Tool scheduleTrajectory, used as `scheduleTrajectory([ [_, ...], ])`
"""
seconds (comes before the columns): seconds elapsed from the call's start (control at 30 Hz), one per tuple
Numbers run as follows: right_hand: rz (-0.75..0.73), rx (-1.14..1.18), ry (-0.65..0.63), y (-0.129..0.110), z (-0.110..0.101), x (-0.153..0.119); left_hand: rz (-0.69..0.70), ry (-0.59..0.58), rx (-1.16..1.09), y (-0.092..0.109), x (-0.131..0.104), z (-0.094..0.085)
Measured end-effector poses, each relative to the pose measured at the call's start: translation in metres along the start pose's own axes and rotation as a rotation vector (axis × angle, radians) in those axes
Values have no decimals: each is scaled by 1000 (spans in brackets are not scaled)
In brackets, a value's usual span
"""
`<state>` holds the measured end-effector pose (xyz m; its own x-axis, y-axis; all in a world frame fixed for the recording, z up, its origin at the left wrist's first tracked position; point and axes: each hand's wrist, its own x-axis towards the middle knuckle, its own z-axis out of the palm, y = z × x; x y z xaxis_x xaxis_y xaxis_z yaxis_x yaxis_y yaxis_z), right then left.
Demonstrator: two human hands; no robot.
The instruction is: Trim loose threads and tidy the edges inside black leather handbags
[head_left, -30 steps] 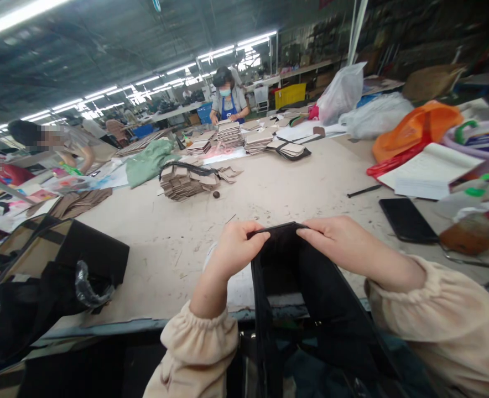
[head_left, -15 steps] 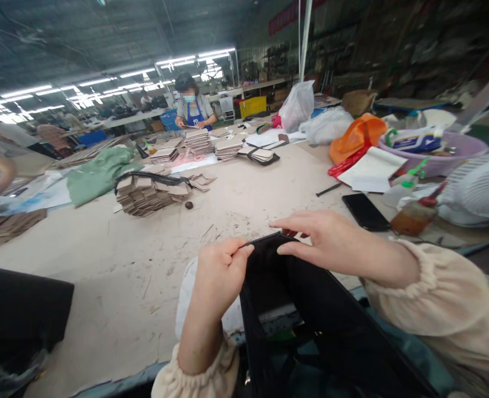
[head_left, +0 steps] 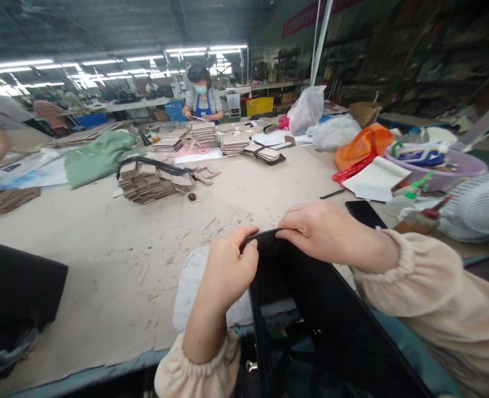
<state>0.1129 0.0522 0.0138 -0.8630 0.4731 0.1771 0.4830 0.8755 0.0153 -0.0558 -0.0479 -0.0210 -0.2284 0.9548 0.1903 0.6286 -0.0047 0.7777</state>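
A black open-topped bag (head_left: 331, 309) spans the lower middle of the view, its far rim raised at the table's near edge. My left hand (head_left: 230, 268) pinches that rim at its left corner between thumb and fingers. Just to the right, my right hand (head_left: 321, 232) grips the same rim, fingers outside and thumb on the inner side. The bag's inside is dark and its bottom is hard to make out. Under and behind it lies a white sheet (head_left: 190, 287) on the table (head_left: 115, 276).
A black box-like piece (head_left: 20, 282) stands at left. Stacked brown boards (head_left: 153, 182) and a green cloth (head_left: 99, 157) lie beyond. To the right are a phone (head_left: 364, 214), a glue bottle (head_left: 422, 218), a white fan (head_left: 480, 207) and a purple basin (head_left: 468, 160). A co-worker (head_left: 203, 99) sits opposite.
My right hand has closed from spread fingers onto the bag's rim. My left hand has shifted its pinch slightly at the corner. The camera view has turned slightly.
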Motion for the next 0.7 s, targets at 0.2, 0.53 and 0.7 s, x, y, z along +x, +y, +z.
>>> scheduleTrajectory([
  [0.2,-7,-74,-2,-4,-3,0,-40,-39,-76,-3,0,-3],
  [0.53,33,-115,-52,-11,-9,4,67,-151,667,17,14,-13],
  [0.7,116,-36,-79,-8,-8,3,64,-195,911,27,16,-13],
])
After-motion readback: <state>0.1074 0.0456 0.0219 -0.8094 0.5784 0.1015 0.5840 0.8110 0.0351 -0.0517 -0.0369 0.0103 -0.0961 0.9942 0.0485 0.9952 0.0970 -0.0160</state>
